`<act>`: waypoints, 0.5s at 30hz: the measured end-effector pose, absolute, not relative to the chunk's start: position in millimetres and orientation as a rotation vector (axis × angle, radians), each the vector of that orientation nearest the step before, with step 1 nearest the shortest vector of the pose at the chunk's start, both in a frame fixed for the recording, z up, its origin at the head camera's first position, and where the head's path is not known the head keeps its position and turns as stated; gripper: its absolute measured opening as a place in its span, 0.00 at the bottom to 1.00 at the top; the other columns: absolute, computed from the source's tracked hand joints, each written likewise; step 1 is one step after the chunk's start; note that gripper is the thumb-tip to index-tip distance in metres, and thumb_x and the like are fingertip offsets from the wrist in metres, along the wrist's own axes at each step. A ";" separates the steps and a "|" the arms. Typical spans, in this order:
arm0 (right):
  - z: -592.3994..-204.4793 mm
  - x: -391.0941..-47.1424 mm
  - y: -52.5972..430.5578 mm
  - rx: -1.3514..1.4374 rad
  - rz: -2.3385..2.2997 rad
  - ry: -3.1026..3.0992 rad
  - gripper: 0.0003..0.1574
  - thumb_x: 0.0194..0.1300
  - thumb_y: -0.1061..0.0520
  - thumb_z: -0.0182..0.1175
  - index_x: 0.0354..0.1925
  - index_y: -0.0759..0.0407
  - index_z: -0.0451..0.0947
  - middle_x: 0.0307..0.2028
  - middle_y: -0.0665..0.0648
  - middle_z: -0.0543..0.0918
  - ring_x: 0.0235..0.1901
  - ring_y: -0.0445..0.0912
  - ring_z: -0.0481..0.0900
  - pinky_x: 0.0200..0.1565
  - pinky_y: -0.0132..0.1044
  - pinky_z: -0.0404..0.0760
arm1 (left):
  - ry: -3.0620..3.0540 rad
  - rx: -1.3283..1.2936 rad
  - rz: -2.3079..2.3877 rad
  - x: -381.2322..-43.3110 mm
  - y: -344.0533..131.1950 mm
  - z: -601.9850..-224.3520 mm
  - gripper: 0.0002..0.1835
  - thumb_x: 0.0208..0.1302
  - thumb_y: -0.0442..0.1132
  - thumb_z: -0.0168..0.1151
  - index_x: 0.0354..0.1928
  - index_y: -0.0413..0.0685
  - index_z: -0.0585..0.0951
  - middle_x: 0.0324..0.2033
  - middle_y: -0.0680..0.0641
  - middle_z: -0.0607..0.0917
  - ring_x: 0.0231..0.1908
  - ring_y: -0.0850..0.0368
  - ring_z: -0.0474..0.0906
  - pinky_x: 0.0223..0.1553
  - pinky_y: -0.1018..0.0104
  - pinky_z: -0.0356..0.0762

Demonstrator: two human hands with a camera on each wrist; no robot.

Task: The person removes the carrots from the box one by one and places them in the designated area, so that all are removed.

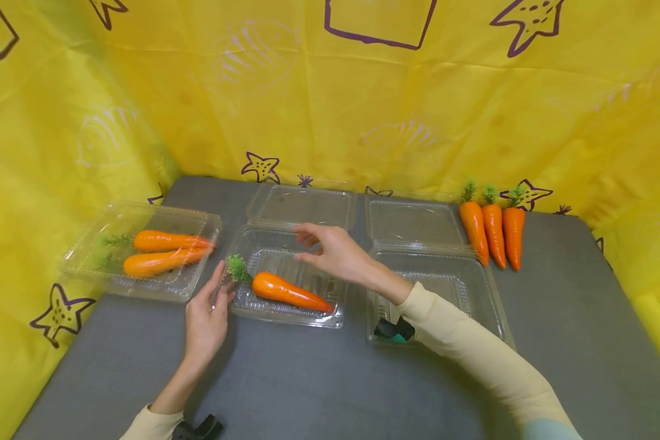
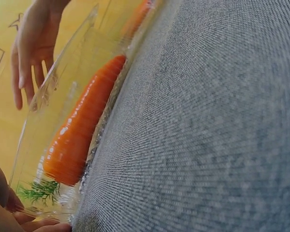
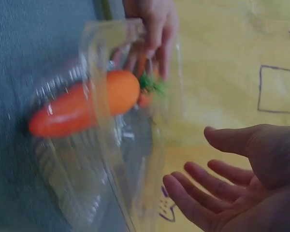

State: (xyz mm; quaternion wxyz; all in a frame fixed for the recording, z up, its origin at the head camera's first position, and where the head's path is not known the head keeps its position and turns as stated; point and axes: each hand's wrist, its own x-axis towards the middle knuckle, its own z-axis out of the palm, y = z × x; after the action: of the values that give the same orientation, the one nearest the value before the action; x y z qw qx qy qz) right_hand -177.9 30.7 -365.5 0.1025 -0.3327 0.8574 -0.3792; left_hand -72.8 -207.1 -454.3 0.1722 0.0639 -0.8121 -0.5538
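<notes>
An orange carrot [image 1: 291,292] with a green tuft lies in the middle clear plastic container [image 1: 286,319], whose lid [image 1: 308,205] is folded back. My left hand [image 1: 208,318] touches this container's left side; its fingers show partly through the plastic in the right wrist view. Above the container's right rear part hovers my right hand [image 1: 335,252], fingers loosely bent and apart, with nothing in them. Both the carrot [image 2: 84,123] and the right hand [image 2: 36,46] appear in the left wrist view.
At the left, a covered clear container [image 1: 181,293] has two carrots [image 1: 167,240] inside. A further container [image 1: 492,305] with its lid back stands under my right forearm. Three carrots [image 1: 493,235] lie side by side at the back right. Yellow cloth [image 1: 330,110] surrounds the grey table [image 1: 319,385].
</notes>
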 end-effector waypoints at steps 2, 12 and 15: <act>-369.3 -174.2 25.2 -0.997 -1.119 2.512 0.30 0.65 0.58 0.65 0.64 0.63 0.72 0.53 0.60 0.82 0.50 0.53 0.81 0.48 0.35 0.82 | -2.306 0.183 -1.579 -72.4 -207.0 -454.5 0.28 0.69 0.21 0.47 0.70 0.41 0.68 0.66 0.42 0.71 0.52 0.44 0.79 0.44 0.79 0.78; -379.2 -160.3 -2.0 -0.942 -0.682 2.595 0.38 0.60 0.50 0.70 0.66 0.55 0.71 0.55 0.55 0.83 0.49 0.50 0.82 0.50 0.42 0.80 | -2.306 0.178 -1.563 -71.9 -207.7 -456.0 0.28 0.68 0.21 0.47 0.69 0.41 0.68 0.66 0.42 0.71 0.51 0.44 0.80 0.42 0.81 0.78; -382.4 -158.4 -7.0 -0.948 -0.579 2.592 0.41 0.58 0.50 0.72 0.67 0.54 0.70 0.55 0.54 0.82 0.49 0.50 0.81 0.51 0.43 0.80 | -2.302 0.178 -1.567 -71.9 -207.7 -455.2 0.28 0.69 0.21 0.48 0.69 0.41 0.68 0.66 0.43 0.72 0.51 0.51 0.81 0.42 0.81 0.78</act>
State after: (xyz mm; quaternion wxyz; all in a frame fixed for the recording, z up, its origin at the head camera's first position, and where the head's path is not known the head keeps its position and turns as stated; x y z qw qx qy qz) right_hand -158.4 -7.0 -382.4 0.1602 -0.3317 0.9073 -0.2028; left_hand -71.9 -207.7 -455.2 0.1746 0.0628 -0.8122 -0.5531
